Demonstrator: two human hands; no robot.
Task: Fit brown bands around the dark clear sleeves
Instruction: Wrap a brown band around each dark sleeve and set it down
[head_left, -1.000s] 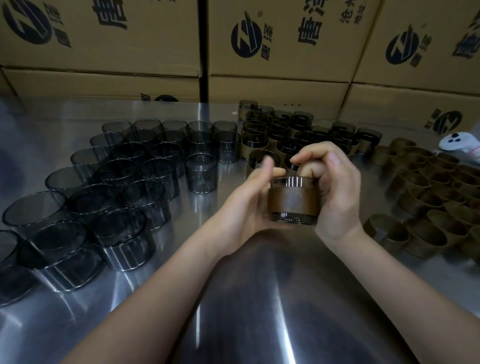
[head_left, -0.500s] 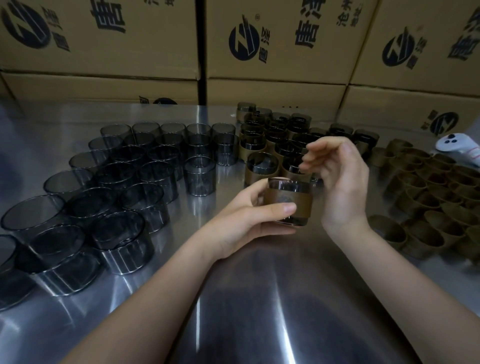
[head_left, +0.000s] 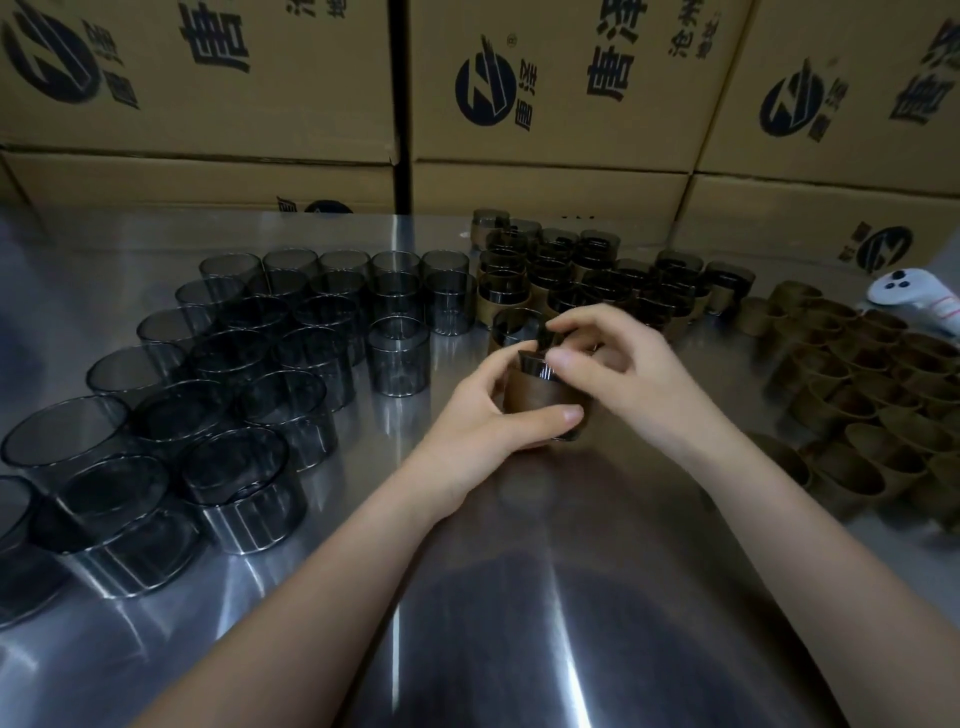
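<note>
While the sleeve (head_left: 535, 366) is kept low at the middle of the surface (head_left: 519, 597) (resting on it or just above cannot be told), the brown band (head_left: 535, 397) is seen wrapped round its wall, with a dark strip of rim left bare on top. By the left hand (head_left: 478, 421) the band is clasped, grip clamped round it, thumb laid across the front. By the right hand (head_left: 634, 364) the top rim is pinched, fingertips (head_left: 563, 357) curled over the edge.

Handling, as judged: the sleeve is taken to be thin, stiff, light and slick, liable to crack if squeezed across its open mouth. It is best held by the banded wall, where some friction is offered. The band is judged soft and easily skewed, so it should be seated evenly all round.

Room: bare sleeves (head_left: 260, 353) are packed close on the left. Banded sleeves (head_left: 571, 280) are stood just behind the hands. Loose bands (head_left: 857, 384) are crowded on the right, with a white controller (head_left: 914, 306) beyond them. Open surface is left only toward the body — any withdrawal is best made that way. Cardboard boxes (head_left: 519, 104) are stacked along the far edge.
</note>
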